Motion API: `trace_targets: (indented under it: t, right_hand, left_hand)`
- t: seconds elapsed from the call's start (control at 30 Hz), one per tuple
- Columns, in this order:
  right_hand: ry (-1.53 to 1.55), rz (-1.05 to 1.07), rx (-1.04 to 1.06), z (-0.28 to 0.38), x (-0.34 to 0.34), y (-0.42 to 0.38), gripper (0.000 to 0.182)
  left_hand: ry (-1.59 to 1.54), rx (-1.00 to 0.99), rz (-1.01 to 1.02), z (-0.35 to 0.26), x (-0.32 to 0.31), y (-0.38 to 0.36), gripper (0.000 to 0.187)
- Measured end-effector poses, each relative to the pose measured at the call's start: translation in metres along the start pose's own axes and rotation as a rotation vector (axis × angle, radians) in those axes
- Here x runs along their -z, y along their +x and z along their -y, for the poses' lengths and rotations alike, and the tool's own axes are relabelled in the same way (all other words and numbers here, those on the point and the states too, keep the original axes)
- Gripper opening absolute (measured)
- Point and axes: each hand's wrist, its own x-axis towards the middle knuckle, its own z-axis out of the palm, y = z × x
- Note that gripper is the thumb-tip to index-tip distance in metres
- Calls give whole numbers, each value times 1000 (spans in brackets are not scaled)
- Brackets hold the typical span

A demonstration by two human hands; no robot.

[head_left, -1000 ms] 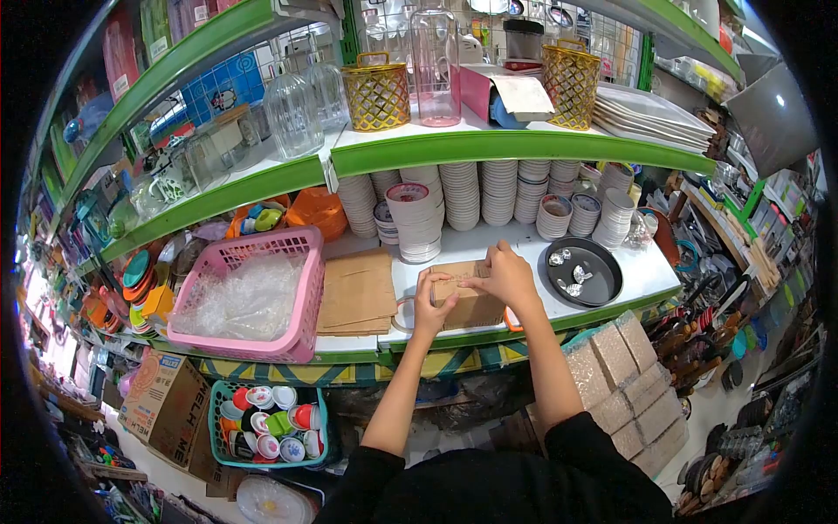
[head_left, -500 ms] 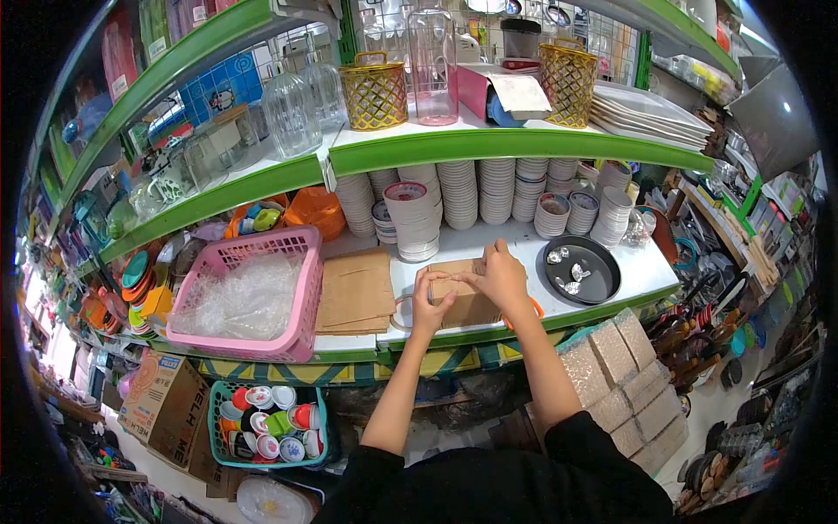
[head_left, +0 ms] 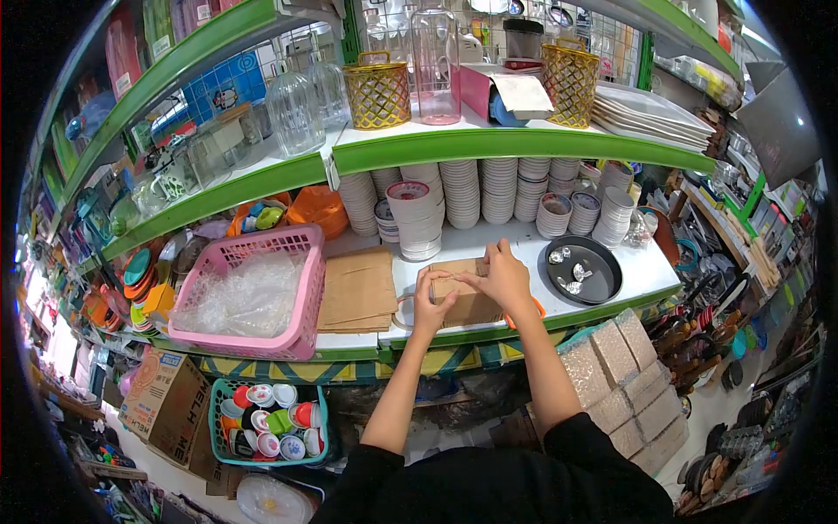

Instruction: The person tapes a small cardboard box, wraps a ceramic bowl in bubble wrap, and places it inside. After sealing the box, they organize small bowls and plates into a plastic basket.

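Head view. Small cardboard box [head_left: 467, 297] on the white shelf [head_left: 646, 271], at the front edge, long axis running left to right, top face turned up toward the camera, slightly tilted. Left hand [head_left: 429, 306] cupped against the box's left end, fingers curled over the top edge, thumb pressing the near side; gripping the box. Right hand [head_left: 504, 278] laid over the box's upper right part, fingers bent down onto the top flap, pinching the cardboard; forearm reaching up from lower right. Both arms bare from dark sleeves at the bottom of the frame.

Just left of the box, a pile of flat cardboard sheets [head_left: 356, 290]; further left, a pink plastic basket [head_left: 307, 301] filled with bubble wrap [head_left: 240, 299]. Right of the box, a round black tray [head_left: 602, 284] carrying small foil-wrapped pieces [head_left: 567, 272]. Behind, stacks of white bowls [head_left: 463, 192], one stack [head_left: 417, 218] close to the box's far side. Below the shelf, a teal basket [head_left: 223, 428] of small cups [head_left: 271, 424] and bubble-wrapped packed boxes [head_left: 628, 384] by the right arm.
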Motion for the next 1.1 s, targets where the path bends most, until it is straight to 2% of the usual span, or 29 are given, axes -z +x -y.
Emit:
trace_targets:
  t: [0.17, 0.27, 0.33, 0.37, 0.43, 0.5, 0.57, 0.6, 0.67, 0.77, 0.8, 0.87, 0.97, 1.1]
  right_hand:
    - [132, 129, 11, -8, 6, -6, 71]
    - [282, 2, -18, -10, -9, -24, 61]
    - [488, -250, 12, -13, -27, -36, 45]
    - [488, -252, 13, -15, -36, -40, 45]
    - [870, -386, -114, -15, -52, -48, 36]
    - [920, -409, -139, -11, -62, -52, 39]
    - [1013, -471, -331, -6, -67, -55, 44]
    - [1013, -471, -329, -8, -70, -57, 44]
    - [1069, -352, -462, -13, -74, -60, 48]
    - [1105, -313, -502, -10, -68, -62, 50]
    - [1105, -314, -500, -13, -69, -63, 50]
    - [1136, -287, -485, -17, -69, -64, 50]
    - [1114, -263, -425, -28, -67, -68, 49]
    - [1163, -308, -316, -26, -52, -72, 41]
  left_hand:
    - [19, -25, 5, 1, 0, 1, 36]
    - [-51, 28, 7, -8, -1, 1, 34]
    - [-88, 59, 31, -3, 0, -1, 36]
    - [-126, 94, 57, 0, 0, -3, 37]
    - [-159, 141, 53, -11, -2, -5, 42]
    - [-192, 192, 49, -21, -8, -10, 46]
    - [-426, 300, -136, -27, -18, -15, 60]
    - [-426, 299, -136, -28, -20, -18, 60]
    - [-200, 465, -224, -31, -23, -24, 68]
    - [-176, 521, -170, -11, -22, -30, 72]
    - [-177, 520, -170, -17, -19, -28, 72]
    - [110, 591, -86, -30, -13, -26, 75]
    - [213, 635, -84, -46, -12, -26, 73]
    - [111, 516, -51, -44, -5, -25, 69]
